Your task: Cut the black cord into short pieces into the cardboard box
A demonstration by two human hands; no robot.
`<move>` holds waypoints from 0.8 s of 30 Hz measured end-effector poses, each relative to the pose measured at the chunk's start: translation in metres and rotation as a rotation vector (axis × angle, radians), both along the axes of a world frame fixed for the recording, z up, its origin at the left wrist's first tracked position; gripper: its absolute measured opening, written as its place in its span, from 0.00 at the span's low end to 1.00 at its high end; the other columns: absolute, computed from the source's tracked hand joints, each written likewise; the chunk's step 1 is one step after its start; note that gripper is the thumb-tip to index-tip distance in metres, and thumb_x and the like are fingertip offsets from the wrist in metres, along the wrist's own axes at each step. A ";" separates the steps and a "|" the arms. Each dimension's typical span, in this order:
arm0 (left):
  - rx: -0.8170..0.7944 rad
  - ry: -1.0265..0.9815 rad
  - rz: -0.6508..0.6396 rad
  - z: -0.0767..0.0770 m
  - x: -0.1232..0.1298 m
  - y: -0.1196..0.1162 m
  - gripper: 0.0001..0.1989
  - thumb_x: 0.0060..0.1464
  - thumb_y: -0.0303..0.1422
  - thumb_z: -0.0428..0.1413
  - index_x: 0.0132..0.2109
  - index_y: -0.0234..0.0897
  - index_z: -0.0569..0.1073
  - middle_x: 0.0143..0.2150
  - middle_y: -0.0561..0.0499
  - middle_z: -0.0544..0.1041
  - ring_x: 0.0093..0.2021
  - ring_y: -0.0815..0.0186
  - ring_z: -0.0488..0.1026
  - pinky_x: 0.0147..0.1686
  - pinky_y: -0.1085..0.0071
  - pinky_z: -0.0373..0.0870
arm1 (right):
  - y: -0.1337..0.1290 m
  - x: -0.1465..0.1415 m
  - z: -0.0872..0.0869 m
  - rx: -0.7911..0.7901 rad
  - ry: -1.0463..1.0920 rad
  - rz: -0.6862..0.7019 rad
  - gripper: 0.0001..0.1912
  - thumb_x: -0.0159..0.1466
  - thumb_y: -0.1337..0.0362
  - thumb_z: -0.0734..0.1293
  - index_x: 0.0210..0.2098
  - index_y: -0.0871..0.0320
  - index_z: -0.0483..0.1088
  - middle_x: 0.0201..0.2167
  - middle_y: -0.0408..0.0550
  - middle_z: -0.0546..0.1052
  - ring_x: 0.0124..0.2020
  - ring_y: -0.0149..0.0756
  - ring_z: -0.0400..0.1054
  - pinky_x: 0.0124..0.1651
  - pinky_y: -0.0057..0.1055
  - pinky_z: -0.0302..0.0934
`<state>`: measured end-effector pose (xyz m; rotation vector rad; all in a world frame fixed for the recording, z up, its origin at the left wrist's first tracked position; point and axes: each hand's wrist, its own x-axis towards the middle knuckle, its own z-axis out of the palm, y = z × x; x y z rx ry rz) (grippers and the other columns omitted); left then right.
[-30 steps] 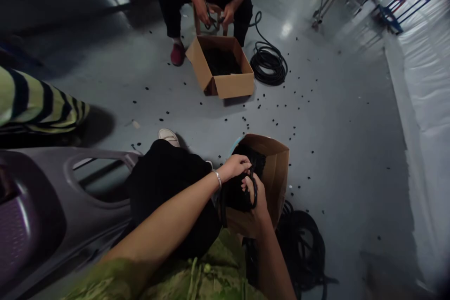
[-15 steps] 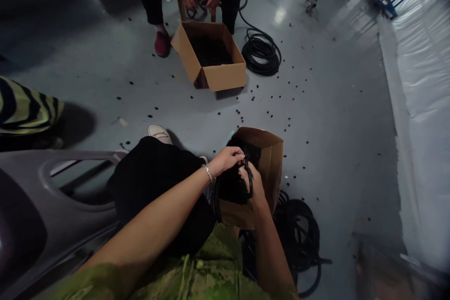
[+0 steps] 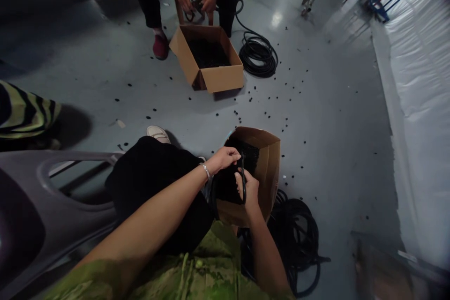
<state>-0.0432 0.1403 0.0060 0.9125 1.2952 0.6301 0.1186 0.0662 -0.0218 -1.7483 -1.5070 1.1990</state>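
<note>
Over an open cardboard box (image 3: 270, 161), my right hand (image 3: 251, 189) is closed round the black handle of a pair of scissors (image 3: 243, 180). The scissors point away from me, close to the fingertips of my left hand (image 3: 224, 158). My left hand is pinched, apparently on the end of a black rubber hose (image 3: 213, 197) that runs up along the box's near left side. The pinched end is dark against the contents and hard to make out. Small black pieces (image 3: 250, 153) lie heaped inside the box.
Loose hose (image 3: 298, 225) lies coiled right of my box. Opposite, a co-worker's hands (image 3: 207, 2) hold a dark tool over another cardboard box (image 3: 223, 78), beside a second hose coil (image 3: 259, 58). Small black rings dot the floor (image 3: 333, 150). A grey chair (image 3: 77, 197) stands at left.
The scissors have turned more upright and show more clearly beside my left fingertips. My right hand has shifted slightly left. The whole view has shifted a little.
</note>
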 end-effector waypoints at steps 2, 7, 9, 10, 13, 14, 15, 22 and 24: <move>-0.035 0.031 -0.003 -0.002 0.001 -0.002 0.13 0.51 0.41 0.60 0.30 0.34 0.71 0.20 0.58 0.67 0.18 0.76 0.54 0.20 0.77 0.50 | -0.006 -0.001 -0.009 -0.012 0.015 -0.012 0.29 0.62 0.44 0.65 0.51 0.61 0.76 0.20 0.42 0.71 0.19 0.31 0.64 0.23 0.26 0.61; -0.020 0.094 -0.058 -0.007 0.002 -0.008 0.15 0.50 0.44 0.61 0.30 0.35 0.72 0.20 0.57 0.68 0.17 0.76 0.54 0.17 0.77 0.49 | -0.012 -0.002 -0.015 -0.071 0.114 -0.034 0.30 0.62 0.44 0.65 0.50 0.63 0.75 0.20 0.41 0.71 0.18 0.29 0.63 0.21 0.24 0.60; -0.010 0.094 -0.117 -0.008 0.002 -0.010 0.15 0.48 0.44 0.61 0.28 0.35 0.72 0.20 0.57 0.69 0.17 0.76 0.55 0.17 0.77 0.48 | -0.011 -0.001 -0.014 -0.090 0.164 -0.022 0.29 0.62 0.44 0.66 0.49 0.63 0.75 0.23 0.43 0.73 0.20 0.29 0.65 0.23 0.24 0.62; -0.009 0.090 -0.146 -0.008 0.002 -0.012 0.15 0.48 0.44 0.61 0.28 0.35 0.72 0.20 0.57 0.69 0.17 0.76 0.55 0.17 0.77 0.48 | -0.011 0.000 -0.013 -0.091 0.184 -0.011 0.28 0.62 0.45 0.66 0.48 0.62 0.75 0.24 0.43 0.73 0.21 0.29 0.66 0.24 0.24 0.63; -0.020 0.083 -0.167 -0.010 0.003 -0.014 0.15 0.48 0.43 0.61 0.27 0.35 0.71 0.20 0.57 0.69 0.16 0.76 0.54 0.17 0.77 0.47 | -0.011 0.001 -0.011 -0.086 0.197 -0.009 0.26 0.61 0.45 0.67 0.46 0.62 0.76 0.23 0.43 0.73 0.21 0.29 0.65 0.23 0.23 0.62; -0.029 0.081 -0.155 -0.010 0.003 -0.014 0.15 0.48 0.43 0.61 0.27 0.35 0.71 0.20 0.57 0.69 0.16 0.76 0.54 0.17 0.76 0.47 | -0.012 0.001 -0.011 -0.091 0.191 -0.020 0.26 0.62 0.45 0.66 0.45 0.62 0.76 0.22 0.42 0.72 0.20 0.28 0.64 0.22 0.23 0.61; -0.039 0.077 -0.141 -0.010 0.003 -0.014 0.15 0.49 0.43 0.61 0.28 0.35 0.71 0.20 0.57 0.69 0.16 0.76 0.54 0.17 0.76 0.47 | -0.014 0.000 -0.011 -0.099 0.183 -0.035 0.27 0.62 0.45 0.66 0.45 0.63 0.76 0.20 0.41 0.70 0.18 0.28 0.62 0.20 0.22 0.59; -0.112 0.103 -0.071 -0.011 0.005 -0.012 0.13 0.52 0.40 0.60 0.29 0.35 0.69 0.20 0.57 0.67 0.15 0.76 0.53 0.17 0.76 0.46 | -0.029 -0.010 -0.019 -0.088 0.148 -0.094 0.28 0.60 0.43 0.66 0.45 0.63 0.76 0.18 0.39 0.68 0.16 0.26 0.60 0.16 0.21 0.55; -0.094 0.133 -0.083 -0.013 0.005 -0.013 0.14 0.52 0.41 0.60 0.29 0.35 0.69 0.20 0.57 0.68 0.15 0.76 0.52 0.17 0.76 0.46 | -0.030 -0.011 -0.020 -0.101 0.169 -0.091 0.28 0.60 0.43 0.66 0.45 0.62 0.75 0.18 0.39 0.69 0.16 0.26 0.60 0.16 0.21 0.55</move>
